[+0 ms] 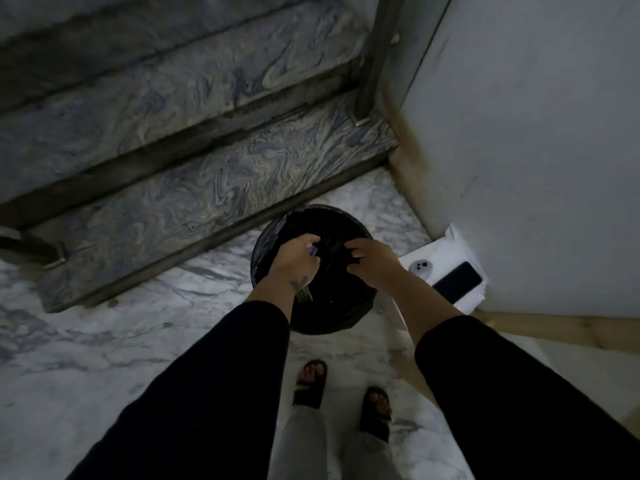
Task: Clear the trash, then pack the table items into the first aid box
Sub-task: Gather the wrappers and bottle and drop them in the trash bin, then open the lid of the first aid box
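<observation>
Trash going into the black bin [270,237]: left hand [294,258] pinches scraps over it, right hand [374,263] loosely curled, apparently empty; packing not begun.

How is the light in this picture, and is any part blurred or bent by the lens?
Head view: dim overall, so the black bin shows almost no inner detail; the left hand and right hand over it look soft, slightly blurred; the marble floor catches a pale sheen; the wide lens bends the stair edges and the wall.
</observation>
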`<action>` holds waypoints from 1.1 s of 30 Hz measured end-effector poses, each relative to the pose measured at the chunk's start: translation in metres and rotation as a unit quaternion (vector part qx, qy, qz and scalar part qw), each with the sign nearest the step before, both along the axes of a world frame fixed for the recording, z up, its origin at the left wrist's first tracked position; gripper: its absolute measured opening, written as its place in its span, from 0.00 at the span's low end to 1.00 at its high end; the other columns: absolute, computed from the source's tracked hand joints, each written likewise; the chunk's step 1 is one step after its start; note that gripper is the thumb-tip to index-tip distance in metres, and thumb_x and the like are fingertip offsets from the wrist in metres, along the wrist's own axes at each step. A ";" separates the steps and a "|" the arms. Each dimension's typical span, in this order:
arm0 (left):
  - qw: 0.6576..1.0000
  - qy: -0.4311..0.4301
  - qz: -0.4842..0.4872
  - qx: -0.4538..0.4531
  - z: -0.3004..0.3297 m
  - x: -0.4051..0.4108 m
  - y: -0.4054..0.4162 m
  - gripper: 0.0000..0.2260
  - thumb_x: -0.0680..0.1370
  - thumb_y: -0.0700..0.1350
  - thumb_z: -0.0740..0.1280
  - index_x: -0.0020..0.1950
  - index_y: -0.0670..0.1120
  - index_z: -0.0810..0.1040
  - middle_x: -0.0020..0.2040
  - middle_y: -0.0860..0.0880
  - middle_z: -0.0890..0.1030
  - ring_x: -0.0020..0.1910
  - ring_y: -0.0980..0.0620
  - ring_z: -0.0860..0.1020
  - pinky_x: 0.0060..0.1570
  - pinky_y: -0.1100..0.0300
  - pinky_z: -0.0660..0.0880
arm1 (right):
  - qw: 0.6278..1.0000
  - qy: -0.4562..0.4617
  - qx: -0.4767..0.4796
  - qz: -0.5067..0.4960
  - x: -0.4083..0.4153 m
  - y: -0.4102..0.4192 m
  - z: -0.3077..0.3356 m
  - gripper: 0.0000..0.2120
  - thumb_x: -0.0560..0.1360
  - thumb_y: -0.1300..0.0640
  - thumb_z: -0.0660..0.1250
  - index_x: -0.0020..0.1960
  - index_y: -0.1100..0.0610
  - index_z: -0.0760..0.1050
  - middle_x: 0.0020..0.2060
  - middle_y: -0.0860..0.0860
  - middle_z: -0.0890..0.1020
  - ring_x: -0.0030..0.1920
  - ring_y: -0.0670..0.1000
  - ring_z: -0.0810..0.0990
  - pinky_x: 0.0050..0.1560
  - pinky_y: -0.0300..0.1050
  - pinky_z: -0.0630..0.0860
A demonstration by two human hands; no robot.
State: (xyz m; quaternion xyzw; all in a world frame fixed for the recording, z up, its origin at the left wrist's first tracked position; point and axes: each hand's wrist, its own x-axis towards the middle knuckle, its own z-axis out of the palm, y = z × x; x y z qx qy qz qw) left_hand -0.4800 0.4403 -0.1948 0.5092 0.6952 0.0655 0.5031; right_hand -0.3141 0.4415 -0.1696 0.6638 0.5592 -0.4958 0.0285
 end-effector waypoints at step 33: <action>0.714 -0.066 -0.597 0.361 0.297 0.430 -0.154 0.21 0.77 0.40 0.64 0.69 0.53 0.71 0.75 0.53 0.63 0.73 0.51 0.62 0.68 0.54 0.66 | 0.826 -0.361 0.244 -0.357 0.335 -0.323 0.291 0.21 0.75 0.57 0.65 0.68 0.50 0.70 0.70 0.52 0.71 0.71 0.54 0.65 0.68 0.52 0.67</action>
